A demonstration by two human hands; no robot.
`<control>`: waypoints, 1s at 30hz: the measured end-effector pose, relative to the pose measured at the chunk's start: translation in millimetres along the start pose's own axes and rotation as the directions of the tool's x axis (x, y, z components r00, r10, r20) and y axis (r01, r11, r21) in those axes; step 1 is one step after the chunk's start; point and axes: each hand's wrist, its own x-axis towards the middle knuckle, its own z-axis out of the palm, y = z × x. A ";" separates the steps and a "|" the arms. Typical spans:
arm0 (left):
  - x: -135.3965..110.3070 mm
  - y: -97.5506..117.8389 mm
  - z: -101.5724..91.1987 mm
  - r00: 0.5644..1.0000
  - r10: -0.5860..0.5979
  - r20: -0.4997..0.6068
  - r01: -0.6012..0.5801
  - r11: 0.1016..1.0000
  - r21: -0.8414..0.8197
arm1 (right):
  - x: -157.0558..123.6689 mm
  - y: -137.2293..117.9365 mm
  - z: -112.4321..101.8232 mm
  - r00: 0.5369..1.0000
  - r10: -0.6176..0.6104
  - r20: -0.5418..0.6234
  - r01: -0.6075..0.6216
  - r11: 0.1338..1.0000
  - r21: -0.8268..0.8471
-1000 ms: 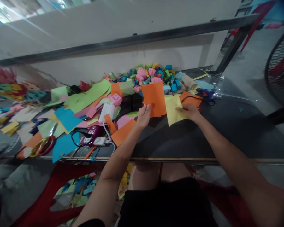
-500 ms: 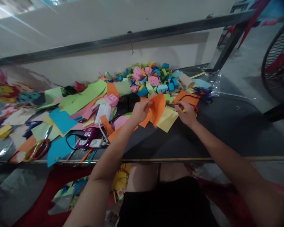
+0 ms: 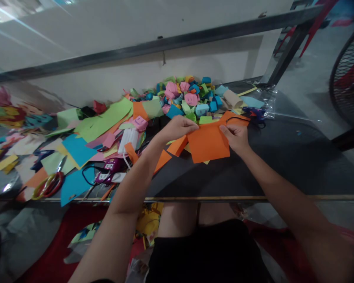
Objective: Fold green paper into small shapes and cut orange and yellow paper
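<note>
An orange sheet of paper (image 3: 209, 144) is stretched between my two hands above the dark tabletop. My left hand (image 3: 181, 127) pinches its upper left corner. At the upper right corner, my right hand (image 3: 236, 136) grips the edge between thumb and fingers. Beneath and left of the sheet lie orange paper strips (image 3: 177, 146). Just behind it is a pile of small folded paper pieces (image 3: 191, 98) in pink, blue and green. Another orange sheet (image 3: 242, 119) lies behind my right hand, partly covered by it.
Scissors (image 3: 48, 184) with red and yellow handles lie at the left among coloured sheets. A purple device (image 3: 109, 171) with cables sits near the table's front edge. A cardboard roll (image 3: 232, 99) and dark blue tool (image 3: 253, 113) stand farther back. A fan (image 3: 349, 78) is at the right.
The orange sheet, earlier curled and blurred in my left hand alone, is now spread flat between both hands. My right hand has taken its right corner; the red-and-yellow handles near it no longer show.
</note>
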 end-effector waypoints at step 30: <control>-8.6 -20.9 37.0 0.952 0.243 -0.186 -0.150 0.900 0.410 | 14.2 22.1 -18.5 0.914 -0.353 0.202 0.406 0.804 -0.433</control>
